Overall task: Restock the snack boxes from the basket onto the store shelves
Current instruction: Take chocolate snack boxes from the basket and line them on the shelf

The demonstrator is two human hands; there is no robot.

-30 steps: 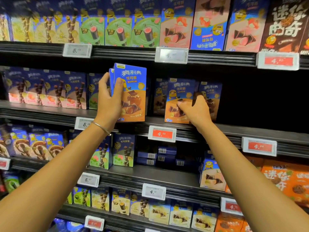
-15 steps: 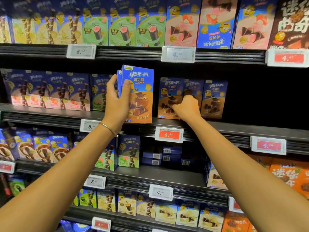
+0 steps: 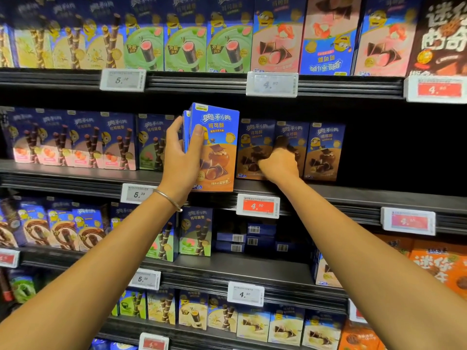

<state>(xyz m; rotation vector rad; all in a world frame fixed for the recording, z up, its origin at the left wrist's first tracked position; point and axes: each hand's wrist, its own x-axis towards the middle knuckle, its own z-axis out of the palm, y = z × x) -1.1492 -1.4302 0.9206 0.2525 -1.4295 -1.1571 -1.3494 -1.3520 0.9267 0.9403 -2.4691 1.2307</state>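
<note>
Since a second ago my right hand (image 3: 279, 165) has slid leftward along the row of brown boxes (image 3: 326, 152), from beside the far box to the seam between the first and second, nearer my left grip. My left hand (image 3: 180, 157) clasps the snack boxes (image 3: 217, 152) upright, with the thumb across the front face. A second box peeks out behind the front one, and I cannot tell whether more hide behind it. Their lower end hangs in front of the shelf edge (image 3: 353, 195) and covers a stretch of it.

My right fingers curl away from me into shadow against the box fronts. Whether they pinch a box or only push it, I cannot tell. That hand hides the lower part of the second box. Right of it, past the third box, the shelf bay is dark and I make out nothing there.

Just under my right wrist hangs a red price tag (image 3: 258, 206). By my left wrist, where a bracelet (image 3: 168, 199) sits, a white price tag (image 3: 136, 194) is partly covered by my arm. Left of my left grip stand pink-fronted boxes (image 3: 75, 140), dim and blurred. Above both hands, the top shelf's boxes (image 3: 227, 41) are cut off by the frame.
</note>
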